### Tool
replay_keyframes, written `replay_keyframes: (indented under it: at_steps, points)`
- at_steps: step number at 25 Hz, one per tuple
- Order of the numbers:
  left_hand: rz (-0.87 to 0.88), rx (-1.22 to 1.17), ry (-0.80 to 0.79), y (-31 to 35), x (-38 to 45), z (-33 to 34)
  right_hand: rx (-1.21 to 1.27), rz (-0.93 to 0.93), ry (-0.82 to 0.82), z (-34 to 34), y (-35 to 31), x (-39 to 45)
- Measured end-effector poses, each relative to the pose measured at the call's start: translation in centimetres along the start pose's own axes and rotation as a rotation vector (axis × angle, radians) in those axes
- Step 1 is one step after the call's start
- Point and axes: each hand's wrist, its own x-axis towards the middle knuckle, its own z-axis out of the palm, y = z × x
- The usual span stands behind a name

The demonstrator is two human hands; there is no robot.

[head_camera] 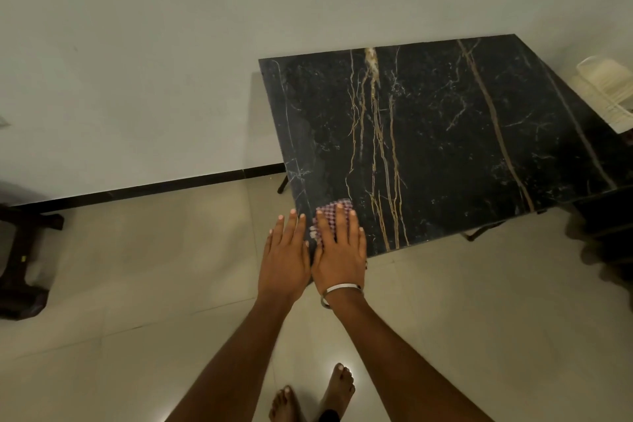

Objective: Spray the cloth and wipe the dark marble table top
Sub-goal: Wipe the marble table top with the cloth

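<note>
The dark marble table top (445,134) with gold and white veins fills the right half of the view. A checked purple-and-white cloth (329,216) lies at its near left corner. My right hand (340,247), with a metal bangle on the wrist, presses flat on the cloth with straight fingers. My left hand (286,250) lies flat beside it at the table's left edge, fingers straight, touching the right hand. Most of the cloth is hidden under my right hand. No spray bottle is in view.
A white wall stands behind the table, with a black skirting along the tiled floor (137,284). A dark stool (24,250) sits at the left edge. A cream plastic chair (606,96) stands at the table's far right. My bare feet (339,390) are on the floor below.
</note>
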Motion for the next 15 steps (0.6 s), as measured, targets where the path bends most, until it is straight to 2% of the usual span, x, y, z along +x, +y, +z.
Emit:
replay_keyframes:
  at_steps: [3, 9, 13, 15]
  points:
    - [-0.011, 0.046, 0.0, -0.8, 0.2, -0.2, -0.04, -0.126, -0.038, 0.1, -0.1, 0.6]
    - [-0.015, 0.042, -0.004, -1.0, 1.9, -0.6, -0.004, -0.021, -0.014, -0.2, -1.5, 3.1]
    - [-0.086, 0.04, 0.014, -2.6, 2.9, -0.5, -0.059, -0.168, -0.031, 0.2, -1.7, 4.6]
    - [-0.09, 0.019, 0.042, -2.4, 3.6, -0.6, -0.06, -0.157, -0.005, 0.0, -1.5, 6.0]
